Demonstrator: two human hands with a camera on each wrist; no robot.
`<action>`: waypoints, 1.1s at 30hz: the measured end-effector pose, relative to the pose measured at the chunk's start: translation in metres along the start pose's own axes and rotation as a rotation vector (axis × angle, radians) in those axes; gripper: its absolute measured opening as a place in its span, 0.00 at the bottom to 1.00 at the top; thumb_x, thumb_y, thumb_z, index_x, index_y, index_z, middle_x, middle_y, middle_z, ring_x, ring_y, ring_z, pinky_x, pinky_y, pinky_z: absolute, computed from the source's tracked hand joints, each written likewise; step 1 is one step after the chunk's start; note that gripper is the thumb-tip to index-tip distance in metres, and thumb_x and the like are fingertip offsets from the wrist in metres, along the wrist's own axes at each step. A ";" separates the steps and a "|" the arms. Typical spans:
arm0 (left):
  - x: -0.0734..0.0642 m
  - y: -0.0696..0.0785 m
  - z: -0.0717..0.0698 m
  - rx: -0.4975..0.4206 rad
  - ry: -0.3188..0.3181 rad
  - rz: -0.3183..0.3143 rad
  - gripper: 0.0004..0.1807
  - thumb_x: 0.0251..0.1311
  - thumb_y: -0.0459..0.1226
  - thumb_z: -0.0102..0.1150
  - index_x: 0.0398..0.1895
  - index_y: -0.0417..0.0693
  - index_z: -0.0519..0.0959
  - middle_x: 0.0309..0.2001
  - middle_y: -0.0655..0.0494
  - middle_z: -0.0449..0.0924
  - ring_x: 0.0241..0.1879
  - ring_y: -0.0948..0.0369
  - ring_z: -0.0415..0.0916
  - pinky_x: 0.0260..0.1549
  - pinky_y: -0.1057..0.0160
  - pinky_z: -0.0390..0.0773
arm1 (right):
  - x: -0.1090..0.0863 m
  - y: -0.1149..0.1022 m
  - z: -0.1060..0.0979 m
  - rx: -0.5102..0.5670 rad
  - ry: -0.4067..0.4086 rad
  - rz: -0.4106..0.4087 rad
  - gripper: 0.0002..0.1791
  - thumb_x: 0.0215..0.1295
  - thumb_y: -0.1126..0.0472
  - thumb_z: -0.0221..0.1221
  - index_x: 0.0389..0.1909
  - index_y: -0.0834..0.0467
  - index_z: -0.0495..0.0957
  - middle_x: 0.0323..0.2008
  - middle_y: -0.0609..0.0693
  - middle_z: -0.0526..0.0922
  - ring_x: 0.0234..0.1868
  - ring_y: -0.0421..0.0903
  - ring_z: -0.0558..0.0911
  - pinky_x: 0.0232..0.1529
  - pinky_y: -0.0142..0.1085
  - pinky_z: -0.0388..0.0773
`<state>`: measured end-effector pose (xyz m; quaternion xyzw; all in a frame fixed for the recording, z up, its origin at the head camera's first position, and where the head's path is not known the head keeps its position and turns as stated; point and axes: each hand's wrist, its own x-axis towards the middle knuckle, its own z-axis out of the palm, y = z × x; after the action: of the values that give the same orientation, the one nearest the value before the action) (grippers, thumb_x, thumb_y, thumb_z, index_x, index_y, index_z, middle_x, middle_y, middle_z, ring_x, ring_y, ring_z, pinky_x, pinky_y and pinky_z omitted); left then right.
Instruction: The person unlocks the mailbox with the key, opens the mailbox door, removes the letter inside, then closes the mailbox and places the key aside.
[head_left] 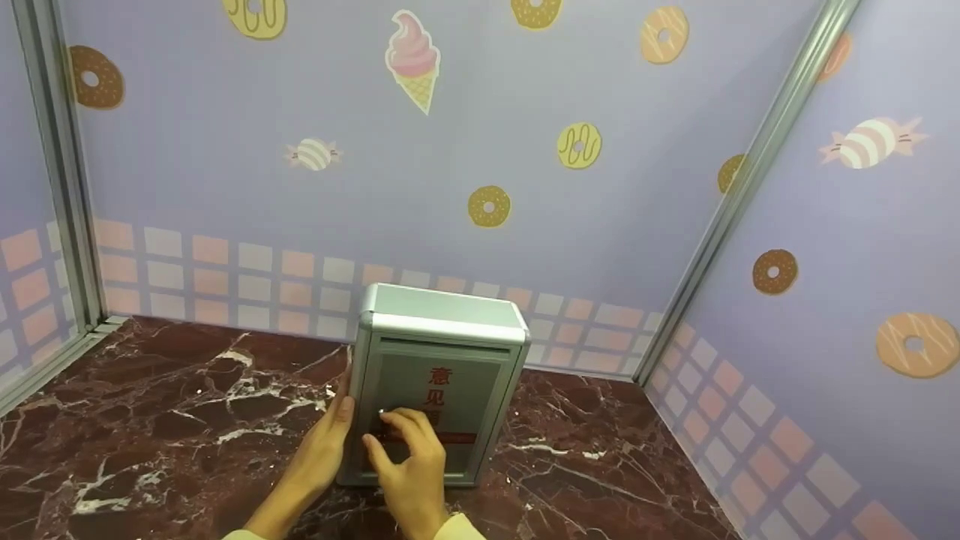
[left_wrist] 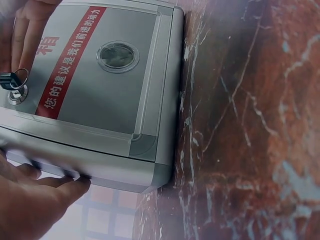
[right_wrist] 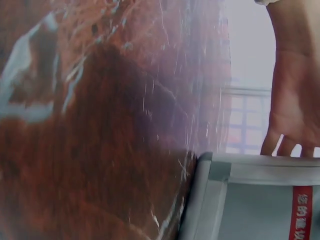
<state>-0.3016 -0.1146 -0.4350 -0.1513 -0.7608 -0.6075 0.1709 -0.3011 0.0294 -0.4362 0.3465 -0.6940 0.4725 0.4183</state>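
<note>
A silver metal suggestion box (head_left: 469, 375) with red Chinese characters stands on the marble surface. Along its left side rests my left hand (head_left: 319, 450), fingers extended against the metal; the left wrist view shows those fingers (left_wrist: 72, 190) touching the side wall. My right hand (head_left: 416, 469) is in front of the box's face, thumb and index finger apart around the lock area. A black-headed key (left_wrist: 9, 81) with a ring sits in the round lock (left_wrist: 17, 95), and right-hand fingertips are close beside it. Whether they touch the key is hard to tell.
A dark red marble tabletop (head_left: 187, 420) surrounds the box. Behind it rises a lilac wall (head_left: 225, 165) printed with sweets and doughnuts. Metal posts (head_left: 720, 225) mark the corners. On the box face are a red text stripe (left_wrist: 70, 65) and a round window (left_wrist: 118, 56).
</note>
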 end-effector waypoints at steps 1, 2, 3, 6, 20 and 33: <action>0.000 0.000 0.000 0.009 -0.002 0.000 0.28 0.80 0.48 0.23 0.79 0.66 0.37 0.78 0.54 0.35 0.73 0.38 0.39 0.59 0.24 0.41 | 0.000 -0.001 0.001 0.003 0.009 -0.003 0.16 0.53 0.73 0.71 0.43 0.66 0.81 0.41 0.54 0.80 0.40 0.49 0.83 0.37 0.34 0.83; 0.000 0.000 0.000 0.016 0.001 0.002 0.28 0.80 0.48 0.23 0.79 0.67 0.38 0.78 0.55 0.36 0.72 0.38 0.40 0.58 0.23 0.42 | 0.001 -0.002 0.002 0.000 0.020 -0.007 0.16 0.51 0.75 0.71 0.42 0.66 0.81 0.40 0.55 0.80 0.39 0.49 0.83 0.37 0.34 0.83; 0.000 -0.001 -0.001 0.027 0.006 0.000 0.28 0.80 0.48 0.23 0.79 0.68 0.38 0.78 0.54 0.37 0.72 0.37 0.42 0.57 0.23 0.44 | 0.002 -0.004 0.002 -0.005 0.030 -0.012 0.16 0.50 0.76 0.71 0.41 0.67 0.81 0.39 0.55 0.80 0.38 0.49 0.83 0.36 0.34 0.83; -0.002 0.000 -0.001 0.059 0.020 -0.019 0.28 0.80 0.48 0.24 0.79 0.68 0.38 0.77 0.50 0.41 0.69 0.33 0.47 0.55 0.22 0.48 | 0.007 -0.016 0.000 -0.009 0.050 -0.026 0.16 0.47 0.80 0.70 0.38 0.68 0.81 0.38 0.57 0.80 0.36 0.50 0.83 0.35 0.34 0.83; 0.000 0.001 0.001 0.090 0.037 -0.059 0.29 0.80 0.49 0.26 0.80 0.61 0.40 0.75 0.39 0.47 0.65 0.28 0.54 0.54 0.22 0.52 | 0.014 -0.028 -0.006 0.022 0.074 -0.024 0.15 0.45 0.84 0.68 0.35 0.70 0.81 0.36 0.60 0.82 0.35 0.51 0.84 0.35 0.33 0.83; 0.000 0.002 0.000 0.020 0.000 -0.043 0.28 0.80 0.48 0.25 0.80 0.66 0.39 0.77 0.46 0.42 0.69 0.32 0.48 0.56 0.23 0.50 | 0.014 -0.028 -0.007 0.059 0.073 -0.023 0.15 0.47 0.85 0.65 0.36 0.70 0.80 0.37 0.60 0.81 0.36 0.51 0.84 0.34 0.36 0.84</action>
<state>-0.3010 -0.1145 -0.4336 -0.1332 -0.7699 -0.6033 0.1597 -0.2802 0.0264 -0.4121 0.3493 -0.6601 0.5001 0.4384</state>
